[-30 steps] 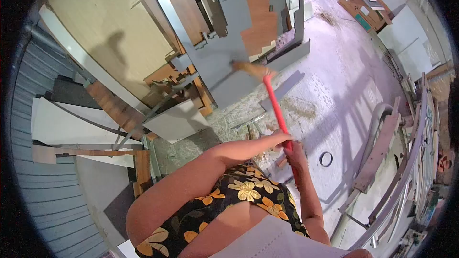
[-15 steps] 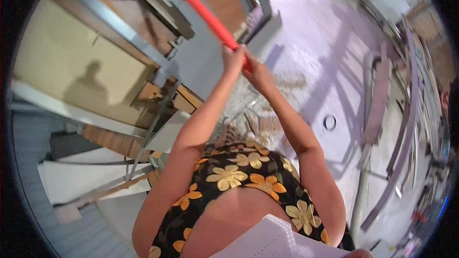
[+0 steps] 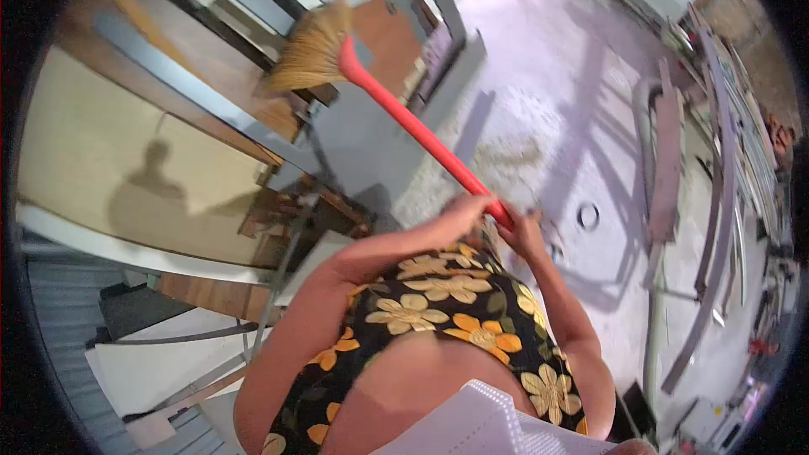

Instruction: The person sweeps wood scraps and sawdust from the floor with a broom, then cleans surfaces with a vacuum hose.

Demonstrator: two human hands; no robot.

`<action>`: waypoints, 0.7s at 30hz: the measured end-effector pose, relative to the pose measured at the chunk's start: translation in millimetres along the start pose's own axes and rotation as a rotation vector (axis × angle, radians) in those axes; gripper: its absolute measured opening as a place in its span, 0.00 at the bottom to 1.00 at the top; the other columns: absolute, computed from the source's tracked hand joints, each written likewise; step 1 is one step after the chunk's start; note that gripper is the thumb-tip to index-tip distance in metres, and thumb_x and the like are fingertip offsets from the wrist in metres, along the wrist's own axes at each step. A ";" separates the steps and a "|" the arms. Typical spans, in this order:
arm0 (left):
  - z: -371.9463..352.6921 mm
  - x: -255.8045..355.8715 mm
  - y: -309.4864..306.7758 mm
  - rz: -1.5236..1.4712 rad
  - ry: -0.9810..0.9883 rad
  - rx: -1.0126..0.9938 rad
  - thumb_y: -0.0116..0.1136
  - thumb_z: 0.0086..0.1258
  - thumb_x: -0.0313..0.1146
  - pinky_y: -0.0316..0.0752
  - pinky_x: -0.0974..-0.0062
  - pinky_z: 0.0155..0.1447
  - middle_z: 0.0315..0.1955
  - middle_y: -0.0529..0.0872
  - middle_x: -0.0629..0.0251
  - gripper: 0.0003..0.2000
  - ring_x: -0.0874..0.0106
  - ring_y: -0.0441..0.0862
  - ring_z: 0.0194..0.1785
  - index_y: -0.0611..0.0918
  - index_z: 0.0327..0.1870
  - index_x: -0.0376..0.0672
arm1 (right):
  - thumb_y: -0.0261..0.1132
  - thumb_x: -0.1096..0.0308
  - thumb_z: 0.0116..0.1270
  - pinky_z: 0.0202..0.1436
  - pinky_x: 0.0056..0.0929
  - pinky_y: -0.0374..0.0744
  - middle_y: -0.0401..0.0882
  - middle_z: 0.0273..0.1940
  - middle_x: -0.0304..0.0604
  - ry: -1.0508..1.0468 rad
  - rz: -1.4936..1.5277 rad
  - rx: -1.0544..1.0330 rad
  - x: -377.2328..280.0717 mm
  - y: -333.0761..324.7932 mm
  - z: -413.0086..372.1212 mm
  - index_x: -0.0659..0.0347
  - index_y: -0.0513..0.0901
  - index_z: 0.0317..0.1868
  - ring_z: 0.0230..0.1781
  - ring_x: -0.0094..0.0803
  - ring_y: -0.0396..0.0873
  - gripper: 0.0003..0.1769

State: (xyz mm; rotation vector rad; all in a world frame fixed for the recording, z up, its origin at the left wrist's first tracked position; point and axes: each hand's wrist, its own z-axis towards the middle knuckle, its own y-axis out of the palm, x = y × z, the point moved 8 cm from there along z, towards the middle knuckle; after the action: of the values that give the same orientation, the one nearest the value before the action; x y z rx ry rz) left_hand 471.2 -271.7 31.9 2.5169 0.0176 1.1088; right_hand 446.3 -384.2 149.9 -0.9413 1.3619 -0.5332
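Observation:
A broom with a red handle (image 3: 417, 131) and tan straw bristles (image 3: 312, 49) slants up and to the left from my hands. Wrapped around the handle near its lower end is my left hand (image 3: 470, 214). Just below it, my right hand (image 3: 527, 236) is closed on the handle's end, close to my waist. The bristles are raised in front of stacked boards and a grey panel (image 3: 358, 156).
Boards and a large cream panel (image 3: 84, 135) lean on the left. Long strips and pipes (image 3: 716, 202) lie along the right side. A dark ring (image 3: 587, 216) rests on the dusty floor (image 3: 539, 109), with a small debris pile (image 3: 510, 152) nearby.
Both hands have come down and right, toward my body, bringing the broom with them. Its bristles, mostly beyond the top edge before, now show fully.

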 end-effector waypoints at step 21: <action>205.6 241.4 72.4 0.112 0.809 0.401 0.62 0.50 0.39 0.71 0.74 0.37 0.28 0.79 0.62 0.18 0.72 0.76 0.33 0.74 0.37 0.38 | 0.62 0.75 0.47 0.22 0.22 0.68 0.70 0.17 0.36 -0.048 0.390 0.198 125.4 -126.5 237.2 0.59 0.67 0.58 0.17 0.20 0.66 0.32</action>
State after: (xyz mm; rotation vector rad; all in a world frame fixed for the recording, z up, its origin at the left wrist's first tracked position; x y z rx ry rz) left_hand 773.2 -369.6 102.6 2.1998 0.3491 2.2812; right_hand 721.6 -493.4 166.6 -0.5073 1.3776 -0.3364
